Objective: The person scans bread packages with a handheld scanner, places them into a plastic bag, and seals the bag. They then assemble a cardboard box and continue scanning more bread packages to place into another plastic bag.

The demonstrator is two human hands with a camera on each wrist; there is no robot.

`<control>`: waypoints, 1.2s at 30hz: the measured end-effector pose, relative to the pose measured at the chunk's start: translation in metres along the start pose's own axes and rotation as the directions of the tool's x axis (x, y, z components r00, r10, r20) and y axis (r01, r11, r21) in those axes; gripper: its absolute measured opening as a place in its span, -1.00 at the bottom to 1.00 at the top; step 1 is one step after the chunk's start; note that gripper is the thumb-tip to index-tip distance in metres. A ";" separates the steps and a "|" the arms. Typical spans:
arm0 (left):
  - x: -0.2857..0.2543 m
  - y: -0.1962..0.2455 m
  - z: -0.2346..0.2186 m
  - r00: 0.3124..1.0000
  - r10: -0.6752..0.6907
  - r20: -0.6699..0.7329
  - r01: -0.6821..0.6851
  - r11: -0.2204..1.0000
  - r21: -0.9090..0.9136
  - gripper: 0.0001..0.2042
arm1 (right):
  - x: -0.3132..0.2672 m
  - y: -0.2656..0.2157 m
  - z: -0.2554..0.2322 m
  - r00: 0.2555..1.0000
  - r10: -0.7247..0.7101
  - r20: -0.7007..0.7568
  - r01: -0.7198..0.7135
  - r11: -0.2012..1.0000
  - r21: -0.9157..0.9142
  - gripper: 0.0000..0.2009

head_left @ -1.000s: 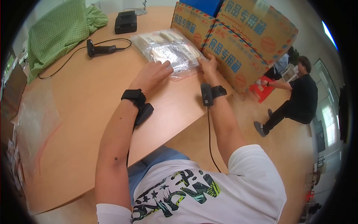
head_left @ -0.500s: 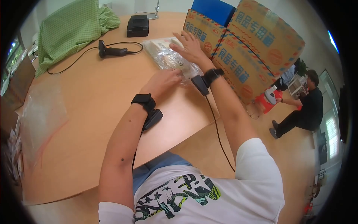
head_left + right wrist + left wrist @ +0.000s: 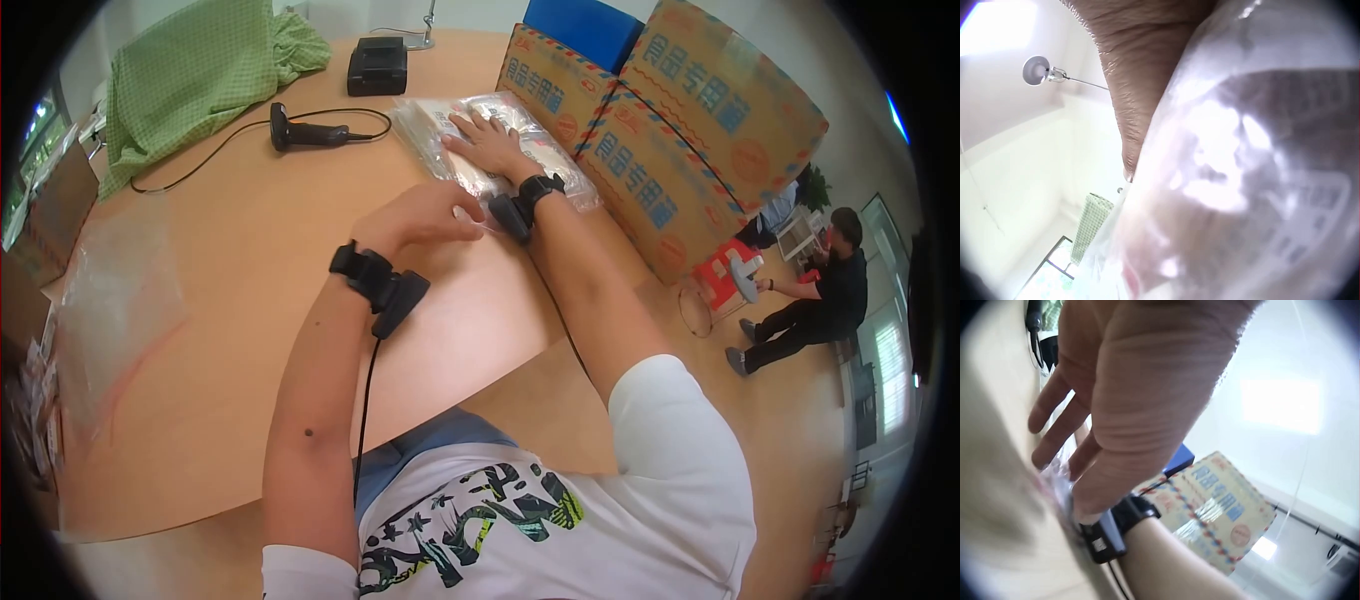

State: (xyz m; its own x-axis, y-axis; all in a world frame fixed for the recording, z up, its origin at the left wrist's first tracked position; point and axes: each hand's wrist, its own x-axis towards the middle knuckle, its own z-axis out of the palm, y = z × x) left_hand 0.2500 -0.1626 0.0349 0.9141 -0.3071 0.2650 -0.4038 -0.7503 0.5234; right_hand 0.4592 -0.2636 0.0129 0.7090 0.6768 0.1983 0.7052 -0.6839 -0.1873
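Note:
A clear plastic bag (image 3: 548,152) holding several pale, flat packets lies on the table in front of the cardboard boxes. Spread flat over the bag's middle, my right hand (image 3: 490,150) presses down with straight fingers. The right wrist view shows the crinkled, shiny plastic (image 3: 1241,219) close up, with printed labels under it. My left hand (image 3: 425,215) is by the bag's near edge, its fingers relaxed and apart. In the left wrist view the left fingers (image 3: 1063,425) overlap the edge of the plastic, and nothing is held in them.
Stacked cardboard boxes (image 3: 640,150) stand right of the bag, with a blue box (image 3: 580,35) on top. A barcode scanner (image 3: 310,133), a black device (image 3: 378,66) and a green checked cloth (image 3: 195,90) are farther back. Another plastic bag (image 3: 120,310) lies at left. A person (image 3: 840,290) is beyond the boxes.
My right hand has left the bag's right edge, lifted over it and come down flat on top. The left hand has drawn back from the bag toward its near edge.

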 end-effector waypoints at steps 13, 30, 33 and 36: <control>-0.014 -0.052 -0.006 0.928 -0.367 -0.056 0.324 0.875 -0.359 -0.67 | -0.004 -0.006 -0.019 0.988 -0.021 -0.154 0.010 0.997 -0.071 -0.20; 0.006 -0.032 0.021 0.929 -0.364 0.064 0.370 0.912 -0.177 -0.58 | -0.012 0.026 -0.009 0.983 0.119 -0.139 -0.131 0.988 -0.079 -0.20; 0.004 -0.031 0.022 0.925 -0.377 0.049 0.380 0.909 -0.172 -0.60 | -0.018 0.019 -0.010 0.970 0.043 -0.240 -0.075 0.989 -0.125 -0.26; 0.005 -0.033 0.023 0.923 -0.385 0.028 0.384 0.910 -0.158 -0.62 | -0.024 -0.001 -0.017 0.943 -0.107 -0.314 0.074 0.991 -0.116 -0.33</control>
State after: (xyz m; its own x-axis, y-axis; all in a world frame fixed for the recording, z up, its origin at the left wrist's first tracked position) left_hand 0.2684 -0.1528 0.0000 0.9997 -0.0113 0.0204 -0.0224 -0.7080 0.7059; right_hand 0.4412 -0.2842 0.0250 0.5907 0.6260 0.5091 0.7498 -0.6590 -0.0597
